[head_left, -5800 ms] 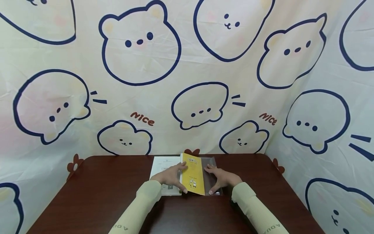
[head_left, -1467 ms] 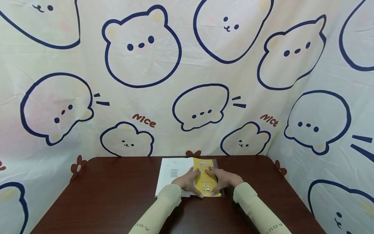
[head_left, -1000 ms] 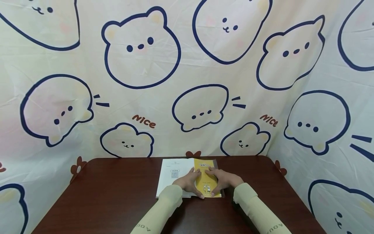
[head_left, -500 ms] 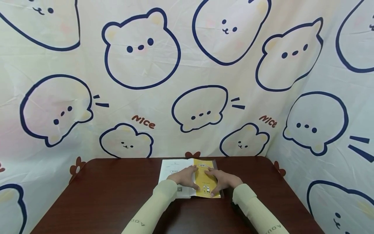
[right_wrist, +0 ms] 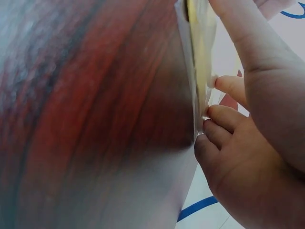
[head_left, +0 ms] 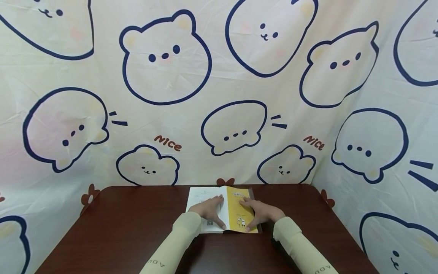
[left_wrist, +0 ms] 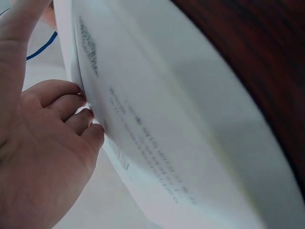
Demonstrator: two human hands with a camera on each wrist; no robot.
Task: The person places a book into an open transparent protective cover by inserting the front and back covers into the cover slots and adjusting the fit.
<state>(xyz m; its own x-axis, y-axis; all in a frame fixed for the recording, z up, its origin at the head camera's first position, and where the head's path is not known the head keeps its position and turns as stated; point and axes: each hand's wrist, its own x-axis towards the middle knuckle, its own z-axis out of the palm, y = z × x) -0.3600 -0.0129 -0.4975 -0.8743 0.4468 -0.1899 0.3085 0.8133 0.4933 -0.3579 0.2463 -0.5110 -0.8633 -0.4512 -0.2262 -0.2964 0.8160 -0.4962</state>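
Note:
An open book lies near the table's far edge, with a white printed page on the left and a yellow cover flap on the right. The rim of a clear plastic sleeve shows past the flap's right side. My left hand rests on the white page, thumb and fingers spread, the thumb by the fold. Across the flap, my right hand touches its right part with spread fingertips. In the left wrist view, the left fingertips meet the page. The right wrist view shows the right fingertips along the book's edge.
The book lies on a dark brown wooden table. Behind the table and at both sides hangs a pale curtain printed with cartoon bear heads.
Since the oldest frame, the raised yellow flap has come down over the clear sleeve. Within the last second my left hand has slid left off the flap onto the white page; the right hand stays put.

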